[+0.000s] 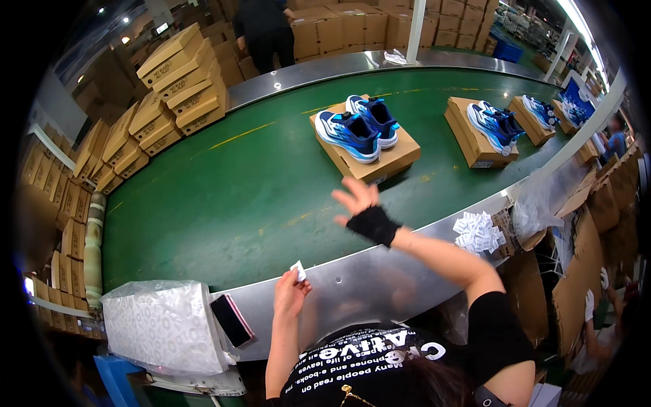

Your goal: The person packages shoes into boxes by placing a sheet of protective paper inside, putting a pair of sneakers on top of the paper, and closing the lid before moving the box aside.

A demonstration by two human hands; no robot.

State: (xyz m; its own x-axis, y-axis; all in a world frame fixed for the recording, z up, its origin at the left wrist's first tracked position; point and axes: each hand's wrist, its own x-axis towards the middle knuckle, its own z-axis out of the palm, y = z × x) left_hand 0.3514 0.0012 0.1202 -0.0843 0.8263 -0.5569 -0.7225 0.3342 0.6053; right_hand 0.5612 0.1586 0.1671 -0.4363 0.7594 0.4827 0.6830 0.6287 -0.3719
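Observation:
My left hand is closed, with a small white sachet pinched in its fingertips above the metal edge. A black fingerless wrist wrap covers part of my right hand, which reaches over the green conveyor belt with its fingers spread and nothing in them. Just beyond those fingers, a pair of blue and white sneakers rests on a closed brown shoebox. My right hand appears a little short of that box. White sachets lie heaped on the metal ledge to the right.
More shoeboxes topped with sneakers line the belt's right side. Shoebox stacks stand at the far left. A phone and a plastic-wrapped white pack lie near left. A person stands behind the belt; white-gloved hands show far right.

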